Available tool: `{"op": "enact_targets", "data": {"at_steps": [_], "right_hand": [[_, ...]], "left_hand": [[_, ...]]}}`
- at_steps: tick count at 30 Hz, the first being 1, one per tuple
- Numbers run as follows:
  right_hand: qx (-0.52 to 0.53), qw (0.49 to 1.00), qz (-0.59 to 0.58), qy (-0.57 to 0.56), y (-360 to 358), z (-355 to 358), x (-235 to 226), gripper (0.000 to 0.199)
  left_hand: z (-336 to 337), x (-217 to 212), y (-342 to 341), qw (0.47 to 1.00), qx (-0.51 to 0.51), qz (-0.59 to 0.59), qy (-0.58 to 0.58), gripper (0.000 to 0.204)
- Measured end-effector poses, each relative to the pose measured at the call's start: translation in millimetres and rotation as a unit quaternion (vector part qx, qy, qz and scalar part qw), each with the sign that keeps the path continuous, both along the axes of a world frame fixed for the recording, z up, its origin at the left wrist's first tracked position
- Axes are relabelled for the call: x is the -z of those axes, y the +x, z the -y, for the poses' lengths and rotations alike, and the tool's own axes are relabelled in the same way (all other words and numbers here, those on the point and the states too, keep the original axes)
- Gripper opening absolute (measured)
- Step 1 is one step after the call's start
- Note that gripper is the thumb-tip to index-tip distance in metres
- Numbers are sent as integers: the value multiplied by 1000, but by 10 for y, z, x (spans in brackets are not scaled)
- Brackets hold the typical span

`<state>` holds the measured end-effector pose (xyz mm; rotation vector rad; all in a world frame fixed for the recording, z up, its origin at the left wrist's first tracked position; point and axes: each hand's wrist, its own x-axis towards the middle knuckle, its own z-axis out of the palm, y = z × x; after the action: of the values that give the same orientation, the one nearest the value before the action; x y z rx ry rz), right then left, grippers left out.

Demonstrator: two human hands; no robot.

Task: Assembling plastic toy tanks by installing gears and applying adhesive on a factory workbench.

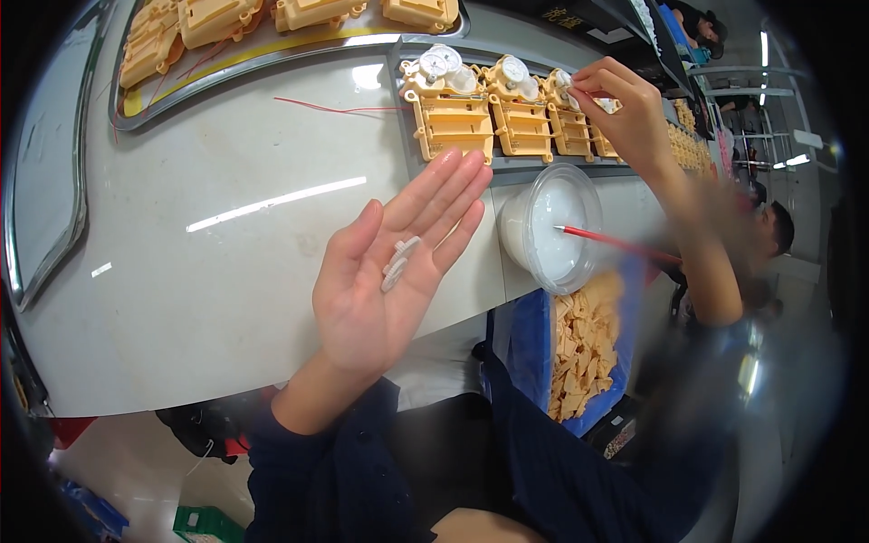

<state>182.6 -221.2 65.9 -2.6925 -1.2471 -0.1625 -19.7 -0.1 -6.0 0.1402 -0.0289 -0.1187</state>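
1. A pale, glossy worktable (pixel 208 271) fills the left and middle of the view; a metal tray (pixel 272 56) of yellow plastic housings lies at its far edge, and a thin red wire (pixel 335 109) lies loose on the table near it.
2. The left hand (pixel 385 271) hovers palm up over the table's near right part, fingers stretched out flat — fully open, gripping nothing.
3. A few small white plastic gears (pixel 398 262) rest loose on that palm, near the base of the fingers.
4. The right hand (pixel 625 113) reaches to the far right, thumb and forefinger pinched together on a small white part — too small to tell exactly what kind.
5. It hovers over a row of yellow housings (pixel 507 113) in a grey holder, some already carrying white gears on top.
6. Just near of that row stands a round clear tub (pixel 552 226) of white paste, with a red stick (pixel 615 242) leaning in it.
7. Below the table edge, on the right, a blue bin (pixel 529 353) holds a heap of yellow plastic pieces (pixel 584 344).
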Motion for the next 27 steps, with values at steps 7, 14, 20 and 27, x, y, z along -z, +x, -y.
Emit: {"op": "enact_targets", "data": {"at_steps": [7, 14, 20, 27], "right_hand": [[-25, 999, 14, -42, 12, 16, -14, 6], [-90, 988, 50, -114, -34, -34, -61, 11], [-71, 986, 48, -140, -87, 44, -244, 16], [-234, 970, -61, 31, -1234, -877, -542, 41]], "left_hand": [[1, 19, 2, 1000, -4, -3, -8, 68], [-7, 19, 5, 1000, -6, -2, -2, 68], [32, -16, 49, 1000, 3, 7, -16, 68], [-11, -58, -14, 992, 23, 9, -120, 72]]}}
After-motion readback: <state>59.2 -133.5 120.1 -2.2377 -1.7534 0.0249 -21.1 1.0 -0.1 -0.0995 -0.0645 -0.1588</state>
